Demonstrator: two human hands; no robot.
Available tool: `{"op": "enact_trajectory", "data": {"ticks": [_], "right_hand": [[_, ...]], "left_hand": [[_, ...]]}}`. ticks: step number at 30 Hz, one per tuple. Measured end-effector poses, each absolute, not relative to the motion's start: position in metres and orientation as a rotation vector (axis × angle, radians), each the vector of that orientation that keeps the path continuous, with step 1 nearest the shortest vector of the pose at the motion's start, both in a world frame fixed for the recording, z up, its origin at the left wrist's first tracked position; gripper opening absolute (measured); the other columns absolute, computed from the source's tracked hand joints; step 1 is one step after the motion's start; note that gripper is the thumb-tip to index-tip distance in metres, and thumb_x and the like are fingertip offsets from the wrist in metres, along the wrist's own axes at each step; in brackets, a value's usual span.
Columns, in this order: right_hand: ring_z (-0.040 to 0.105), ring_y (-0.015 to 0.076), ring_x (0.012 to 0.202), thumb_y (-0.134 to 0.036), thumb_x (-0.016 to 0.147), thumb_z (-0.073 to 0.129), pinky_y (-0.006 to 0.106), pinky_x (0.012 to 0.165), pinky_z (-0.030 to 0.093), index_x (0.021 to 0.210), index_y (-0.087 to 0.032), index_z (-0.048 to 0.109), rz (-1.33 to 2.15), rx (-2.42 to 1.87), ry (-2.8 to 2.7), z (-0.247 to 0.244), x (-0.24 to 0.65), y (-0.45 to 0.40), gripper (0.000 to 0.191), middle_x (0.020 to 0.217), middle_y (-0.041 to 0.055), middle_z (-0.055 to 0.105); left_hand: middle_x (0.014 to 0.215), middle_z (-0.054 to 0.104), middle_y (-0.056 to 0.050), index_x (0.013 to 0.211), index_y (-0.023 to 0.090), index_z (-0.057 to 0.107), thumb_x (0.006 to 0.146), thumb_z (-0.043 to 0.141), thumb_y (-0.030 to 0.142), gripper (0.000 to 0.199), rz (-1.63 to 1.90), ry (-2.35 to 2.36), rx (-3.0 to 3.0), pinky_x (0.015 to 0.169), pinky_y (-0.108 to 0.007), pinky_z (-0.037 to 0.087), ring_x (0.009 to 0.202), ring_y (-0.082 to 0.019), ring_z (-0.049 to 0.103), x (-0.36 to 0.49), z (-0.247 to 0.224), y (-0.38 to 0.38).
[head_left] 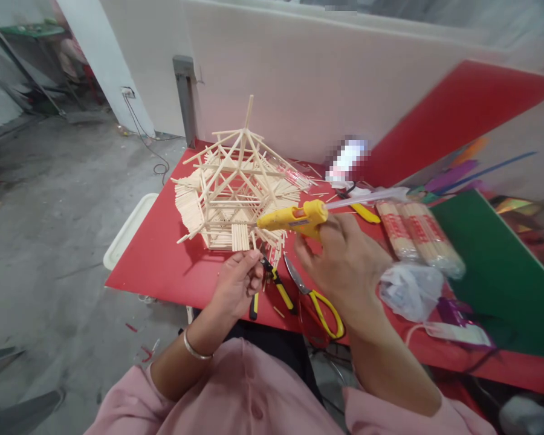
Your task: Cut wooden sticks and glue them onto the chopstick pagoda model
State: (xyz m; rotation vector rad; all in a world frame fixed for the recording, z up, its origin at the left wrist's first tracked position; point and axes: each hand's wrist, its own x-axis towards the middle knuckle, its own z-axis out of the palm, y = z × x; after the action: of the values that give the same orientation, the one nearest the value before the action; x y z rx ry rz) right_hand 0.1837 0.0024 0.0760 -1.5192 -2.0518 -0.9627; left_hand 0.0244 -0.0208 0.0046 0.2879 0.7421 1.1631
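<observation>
A yellow hot glue gun [294,219] with a clear glue stick out of its back is in my right hand [344,260], fingers wrapped round its handle. Its nozzle points left, close to a pavilion-like frame of pale wooden sticks [240,175] with a pointed roof. My left hand [238,281] pinches a short wooden stick [254,240] upright at the model's front, beside a small panel of sticks [240,237]. Whether that stick touches the model, I cannot tell. Below lie yellow-and-black pliers [278,287] and yellow-handled scissors [320,305].
Bundles of wrapped sticks [417,235] lie to the right on the red tabletop [163,266], near a crumpled plastic bag [410,290] and a green board [503,272]. A lit phone [347,160] leans at the back by the pale partition [321,78]. Loose sticks surround the model.
</observation>
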Motion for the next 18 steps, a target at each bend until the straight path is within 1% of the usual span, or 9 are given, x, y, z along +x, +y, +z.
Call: {"op": "enact_trajectory", "data": {"ticks": [4,9,14,18], "right_hand": [[0.047,0.0129,0.058,-0.034,0.087,0.056,0.027,0.053,0.026,0.104,-0.019,0.059,-0.985,-1.475,-2.037,0.0723,0.1831,0.0069,0.023,0.086,0.0038,0.065],[0.048,0.0146,0.061,-0.033,0.086,0.056,0.029,0.054,0.024,0.102,-0.018,0.061,-0.868,-1.528,-2.063,0.0705,0.1846,0.0061,0.023,0.088,0.0066,0.064],[0.048,0.0151,0.06,-0.036,0.086,0.055,0.029,0.053,0.024,0.103,-0.017,0.06,-0.872,-1.552,-2.05,0.069,0.1858,0.0042,0.027,0.087,0.0074,0.064],[0.05,0.015,0.061,-0.035,0.086,0.056,0.029,0.052,0.026,0.104,-0.016,0.06,-0.885,-1.537,-2.041,0.0663,0.187,0.0037,0.026,0.091,0.0077,0.065]], "left_hand": [[0.051,0.054,0.006,0.071,0.014,0.058,0.067,0.08,0.036,0.032,1.17,0.726,0.266,0.034,-0.013,0.02,0.036,-0.001,0.039,0.0262,0.0057,-0.0174],[0.051,0.054,0.005,0.066,0.013,0.055,0.069,0.079,0.033,0.031,1.157,0.698,0.244,0.034,-0.013,0.021,0.036,-0.001,0.038,0.026,0.0058,-0.018],[0.051,0.053,0.005,0.076,0.012,0.061,0.071,0.076,0.032,0.025,1.101,0.641,0.197,0.035,-0.013,0.021,0.038,-0.002,0.039,0.0236,0.0054,-0.0214],[0.05,0.052,0.005,0.077,0.012,0.062,0.071,0.074,0.03,0.022,1.088,0.658,0.189,0.034,-0.013,0.02,0.037,-0.002,0.038,0.0226,0.007,-0.0222]]}}
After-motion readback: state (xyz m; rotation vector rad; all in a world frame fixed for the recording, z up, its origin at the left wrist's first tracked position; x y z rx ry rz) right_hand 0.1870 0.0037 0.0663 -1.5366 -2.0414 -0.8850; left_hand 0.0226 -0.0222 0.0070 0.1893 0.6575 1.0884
